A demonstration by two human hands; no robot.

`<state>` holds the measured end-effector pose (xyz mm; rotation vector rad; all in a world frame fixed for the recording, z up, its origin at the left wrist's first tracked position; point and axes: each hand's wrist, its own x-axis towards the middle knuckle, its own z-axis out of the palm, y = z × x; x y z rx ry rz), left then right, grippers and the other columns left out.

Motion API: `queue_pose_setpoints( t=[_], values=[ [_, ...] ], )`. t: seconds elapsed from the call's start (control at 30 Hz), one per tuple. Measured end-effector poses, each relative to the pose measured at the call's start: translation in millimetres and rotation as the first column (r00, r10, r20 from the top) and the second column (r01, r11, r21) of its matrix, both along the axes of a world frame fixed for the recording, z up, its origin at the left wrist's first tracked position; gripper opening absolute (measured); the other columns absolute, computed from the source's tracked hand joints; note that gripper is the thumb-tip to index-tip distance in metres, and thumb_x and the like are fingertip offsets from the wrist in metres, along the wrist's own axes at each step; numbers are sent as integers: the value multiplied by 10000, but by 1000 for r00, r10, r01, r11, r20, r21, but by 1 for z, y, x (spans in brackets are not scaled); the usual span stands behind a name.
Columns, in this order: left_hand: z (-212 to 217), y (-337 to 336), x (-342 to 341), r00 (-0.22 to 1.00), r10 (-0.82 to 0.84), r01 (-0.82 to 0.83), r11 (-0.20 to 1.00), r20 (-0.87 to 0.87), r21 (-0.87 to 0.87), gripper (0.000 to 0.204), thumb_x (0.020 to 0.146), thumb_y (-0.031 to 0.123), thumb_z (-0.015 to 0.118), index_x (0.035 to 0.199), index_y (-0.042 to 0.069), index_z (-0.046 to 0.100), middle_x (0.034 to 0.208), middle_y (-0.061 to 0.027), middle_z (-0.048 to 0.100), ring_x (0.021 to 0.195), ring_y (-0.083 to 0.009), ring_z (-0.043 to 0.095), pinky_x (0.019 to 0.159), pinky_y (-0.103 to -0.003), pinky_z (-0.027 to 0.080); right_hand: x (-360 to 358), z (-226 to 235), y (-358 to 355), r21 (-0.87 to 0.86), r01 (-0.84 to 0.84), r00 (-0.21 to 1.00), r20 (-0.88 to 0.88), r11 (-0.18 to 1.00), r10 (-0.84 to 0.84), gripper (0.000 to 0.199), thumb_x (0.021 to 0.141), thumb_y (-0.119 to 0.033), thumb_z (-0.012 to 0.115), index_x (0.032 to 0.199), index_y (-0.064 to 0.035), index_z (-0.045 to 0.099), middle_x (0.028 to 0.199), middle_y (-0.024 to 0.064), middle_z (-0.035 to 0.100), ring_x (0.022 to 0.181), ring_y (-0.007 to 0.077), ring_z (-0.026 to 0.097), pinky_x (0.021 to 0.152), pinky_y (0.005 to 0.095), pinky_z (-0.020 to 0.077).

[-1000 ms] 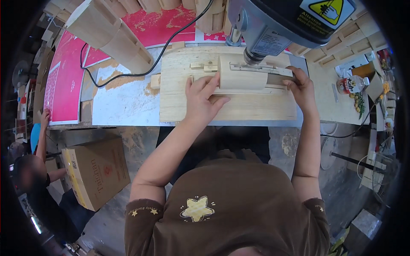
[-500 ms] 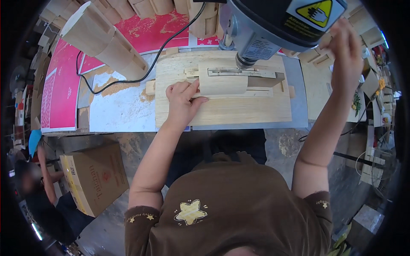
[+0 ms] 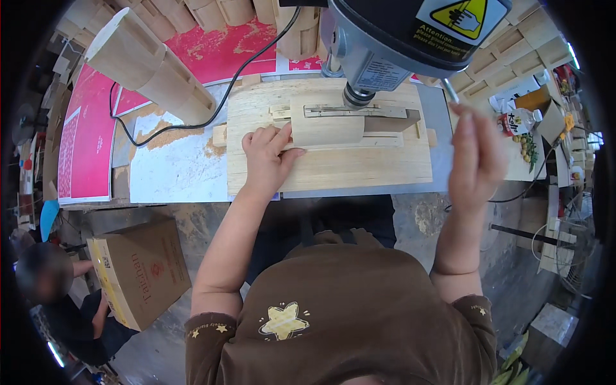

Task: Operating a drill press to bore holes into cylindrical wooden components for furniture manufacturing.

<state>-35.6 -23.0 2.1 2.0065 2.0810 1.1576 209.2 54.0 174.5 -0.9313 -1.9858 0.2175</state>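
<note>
Drill press, grey, head hung over bench; wooden jig board lay beneath it on the bench; curved wooden workpiece sat on the board under the spindle; left hand, fingers spread flat, pressed workpiece's left edge; right hand raised off the board, blurred, fingers loosely extended, holding nothing

Left of bench: pink sheets w/ black cable across white paper. Curved wooden pieces stacked at rear. Cardboard box on floor, seated person beside it. Fruit at right.
</note>
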Motion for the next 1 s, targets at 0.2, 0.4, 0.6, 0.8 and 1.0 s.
queue_pose_setpoints(
  t=[0.2,0.4,0.6,0.8,1.0],
  values=[
    [3,3,3,1000,-22,22,1000,12,18,490,629,181,764,1086,91,611,766,13,545,788,-180,497,792,-363,282,-9,-93,25,227,-48,993,-97,973,71,155,771,-12,591,922,-5,626,695,68,564,632,233,504,639,337,381],
    [-4,3,0,999,-26,25,1000,27,12,484,619,174,767,1069,77,617,750,18,553,777,-180,509,777,-356,287,3,-56,21,282,-129,991,1,951,134,104,787,-13,571,872,-22,630,691,67,552,621,233,488,607,329,378],
    [-1,15,23,998,-39,38,999,40,29,488,621,177,768,1079,92,622,767,14,557,787,-189,517,794,-374,294,-19,60,83,31,92,971,-223,995,-82,289,902,-212,523,753,24,593,587,-1,473,557,66,419,518,231,328],
    [-1,24,40,998,-29,29,1000,63,0,496,628,199,766,1095,107,623,758,4,537,795,-195,513,804,-389,297,-30,73,123,15,-97,992,-82,995,98,285,892,-226,526,916,45,614,830,86,640,762,130,558,665,262,441],
    [-5,19,33,999,-3,3,1000,46,1,501,630,200,766,1101,109,622,744,2,524,784,-195,507,788,-384,298,-5,37,33,21,-62,997,-51,998,63,172,878,-118,544,824,16,636,575,17,471,531,55,419,497,211,315]
  ],
)
